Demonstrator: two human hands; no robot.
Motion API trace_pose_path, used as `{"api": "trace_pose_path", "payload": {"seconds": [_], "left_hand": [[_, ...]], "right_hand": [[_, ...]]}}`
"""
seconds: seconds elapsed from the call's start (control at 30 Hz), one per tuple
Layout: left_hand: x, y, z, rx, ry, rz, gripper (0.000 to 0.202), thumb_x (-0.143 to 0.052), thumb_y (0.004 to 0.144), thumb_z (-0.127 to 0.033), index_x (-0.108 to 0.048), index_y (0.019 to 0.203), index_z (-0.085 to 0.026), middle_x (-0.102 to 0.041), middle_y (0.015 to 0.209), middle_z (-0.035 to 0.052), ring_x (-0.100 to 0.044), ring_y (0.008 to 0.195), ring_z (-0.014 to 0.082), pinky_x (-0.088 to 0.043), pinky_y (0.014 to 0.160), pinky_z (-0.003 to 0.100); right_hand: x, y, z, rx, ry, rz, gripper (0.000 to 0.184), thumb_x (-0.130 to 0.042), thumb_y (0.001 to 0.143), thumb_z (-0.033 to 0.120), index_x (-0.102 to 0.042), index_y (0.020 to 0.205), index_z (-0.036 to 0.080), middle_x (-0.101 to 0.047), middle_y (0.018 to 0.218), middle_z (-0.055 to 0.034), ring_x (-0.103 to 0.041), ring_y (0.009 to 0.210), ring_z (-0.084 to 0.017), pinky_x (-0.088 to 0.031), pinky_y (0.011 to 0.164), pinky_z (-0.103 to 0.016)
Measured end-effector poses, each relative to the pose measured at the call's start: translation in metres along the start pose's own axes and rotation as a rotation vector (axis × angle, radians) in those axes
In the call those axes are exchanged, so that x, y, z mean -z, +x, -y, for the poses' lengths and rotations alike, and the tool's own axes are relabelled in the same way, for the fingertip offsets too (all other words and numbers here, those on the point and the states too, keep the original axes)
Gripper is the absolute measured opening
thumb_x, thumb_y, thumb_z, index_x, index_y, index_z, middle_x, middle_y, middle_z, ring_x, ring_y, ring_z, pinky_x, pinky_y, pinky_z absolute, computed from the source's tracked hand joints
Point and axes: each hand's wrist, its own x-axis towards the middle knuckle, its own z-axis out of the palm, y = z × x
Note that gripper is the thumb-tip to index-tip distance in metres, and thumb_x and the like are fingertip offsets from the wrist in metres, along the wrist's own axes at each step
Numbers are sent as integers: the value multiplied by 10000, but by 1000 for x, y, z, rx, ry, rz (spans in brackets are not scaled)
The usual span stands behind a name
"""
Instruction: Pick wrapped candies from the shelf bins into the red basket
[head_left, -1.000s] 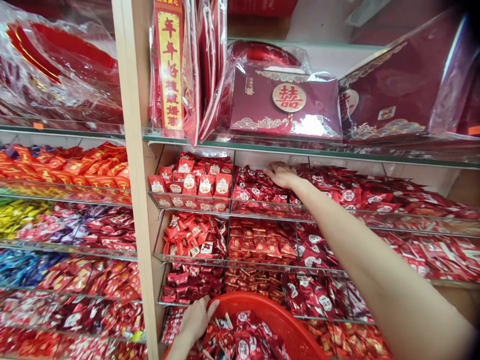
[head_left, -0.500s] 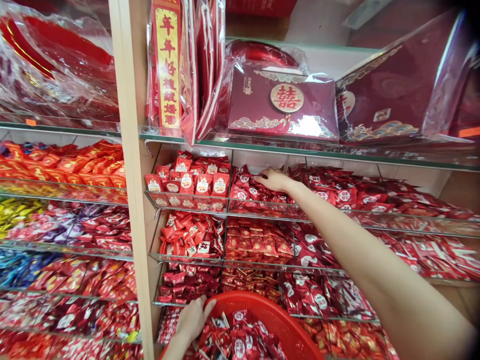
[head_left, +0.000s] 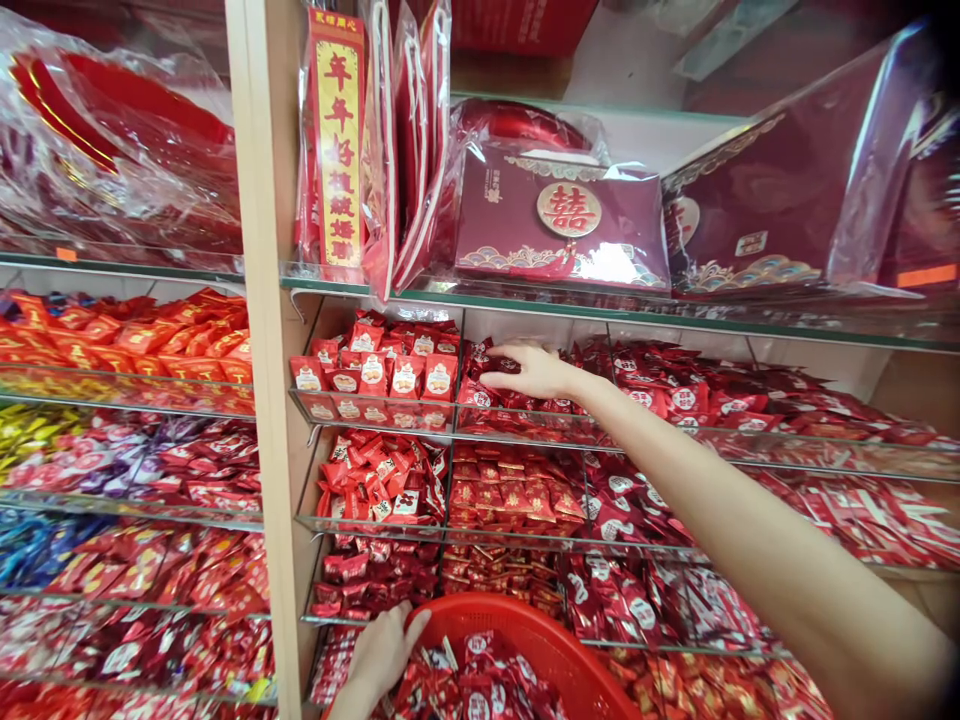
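Note:
My right hand (head_left: 531, 370) reaches into a shelf compartment of dark red wrapped packets (head_left: 480, 395). Its thumb and fingers are apart, around and over packets at the left of the pile. At the bottom, a round red plastic basket (head_left: 540, 625) holds a heap of similar dark red packets (head_left: 480, 690) with white round labels. My left hand (head_left: 381, 648) grips the basket at its left rim, thumb toward the inside; part of its grip is hidden.
Glass-fronted shelves carry bright red packets (head_left: 405, 378) on the left and more dark red packets (head_left: 690, 395) on the right. Above runs a glass shelf edge (head_left: 600, 310) under purple gift boxes (head_left: 562, 215). A wooden upright (head_left: 262, 400) divides the shelving.
My right hand has shifted slightly left and down over the packets, with its thumb and fingers now more visibly apart. My left hand stays at the basket; the view has tilted a little.

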Motion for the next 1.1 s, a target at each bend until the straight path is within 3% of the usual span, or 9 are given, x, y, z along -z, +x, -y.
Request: {"api": "trace_pose_path", "payload": {"seconds": [0.07,0.17,0.33,0.5,0.63,0.73,0.93,1.1], "left_hand": [[0,0,0,1,4,-1,484,-229,851,-541,-564,951,-207,-697,891,87,-637,898,237,-434,701,293],[0,0,0,1,5,-9,483,-231,851,-541,-567,940,-206,-698,880,86,-639,890,241,-434,692,293],[1,0,-1,-8,7,-14,482,-223,855,-540,-572,901,-211,-700,871,79,-642,877,237,-430,676,283],[2,-1,-2,-3,22,-12,485,-223,857,-541,-574,908,-210,-700,884,84,-644,871,228,-426,669,271],[2,-1,-2,8,32,-2,491,-230,857,-536,-576,945,-200,-695,909,98,-637,899,227,-428,693,272],[0,0,0,1,25,-5,486,-229,857,-540,-573,952,-211,-693,921,90,-633,913,227,-430,706,275],[-6,4,5,-11,8,-22,494,-210,857,-550,-568,919,-216,-696,888,82,-640,889,216,-429,708,273],[-5,2,4,-7,6,-15,492,-207,859,-543,-564,923,-210,-695,888,82,-637,895,223,-432,707,278]], "right_hand": [[2,-5,5,54,-27,60,576,-521,696,626,-532,1165,293,-521,1251,-56,-406,1169,-306,-275,943,-522],[1,-8,7,28,-46,94,529,-595,691,503,-532,1165,279,-591,1157,-49,-473,1101,-289,-308,914,-497],[0,0,8,-22,24,113,570,-636,658,363,-504,1199,241,-638,1065,-28,-569,964,-235,-386,872,-405],[14,12,-7,38,110,93,580,-621,664,244,-486,1224,177,-622,1103,-44,-582,969,-189,-440,846,-273],[20,21,-29,-51,-36,67,604,-605,680,258,-447,1260,199,-587,1171,-41,-548,1052,-217,-433,892,-301],[15,24,-36,-83,-118,116,603,-575,701,241,-424,1280,175,-541,1235,-63,-519,1100,-219,-412,930,-296],[5,25,-17,-85,-157,297,591,-523,707,238,-416,1288,240,-539,1245,-21,-538,1081,-209,-423,914,-273],[0,27,-8,-114,-183,289,721,-595,646,251,-356,1325,215,-549,1230,-56,-551,1056,-236,-439,890,-301]]}}
